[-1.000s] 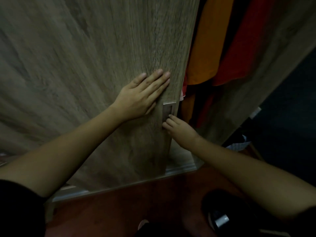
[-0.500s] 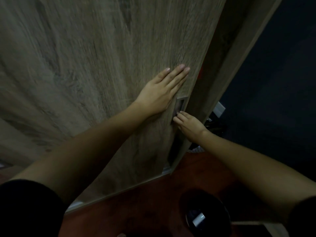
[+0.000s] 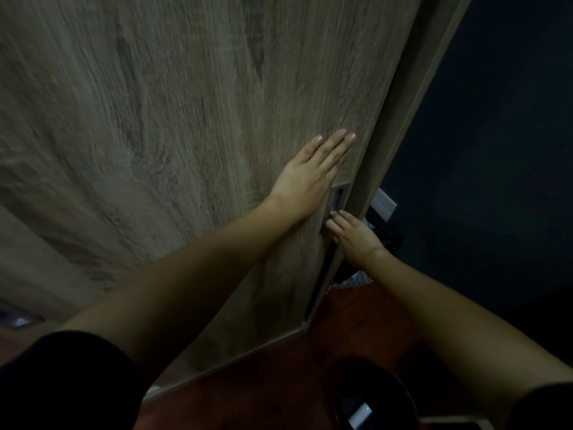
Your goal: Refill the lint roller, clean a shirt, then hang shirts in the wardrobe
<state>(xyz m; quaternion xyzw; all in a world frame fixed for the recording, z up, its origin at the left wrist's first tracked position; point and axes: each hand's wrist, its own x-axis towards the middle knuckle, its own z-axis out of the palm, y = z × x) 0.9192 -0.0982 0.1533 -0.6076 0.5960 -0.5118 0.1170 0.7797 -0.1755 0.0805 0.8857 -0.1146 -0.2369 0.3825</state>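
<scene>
Pressing wardrobe door [image 3: 186, 150] nearly shut: left grip [image 3: 305, 178] flat beside recessed handle [image 3: 336, 197], holding nothing; right grip [image 3: 353, 235] fingertips at handle, hold unclear. Judged final step.

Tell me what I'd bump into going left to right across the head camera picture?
First the grey-brown wooden wardrobe door → left hand flat on it → right hand at the door's edge → dark blue wall.

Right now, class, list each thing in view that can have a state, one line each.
door: almost shut, thin dark gap at its right edge.
handle: recessed, right fingertips on its lower end.
left hand: flat, fingers straight, pressing the door.
right hand: fingers extended, touching the handle.
</scene>
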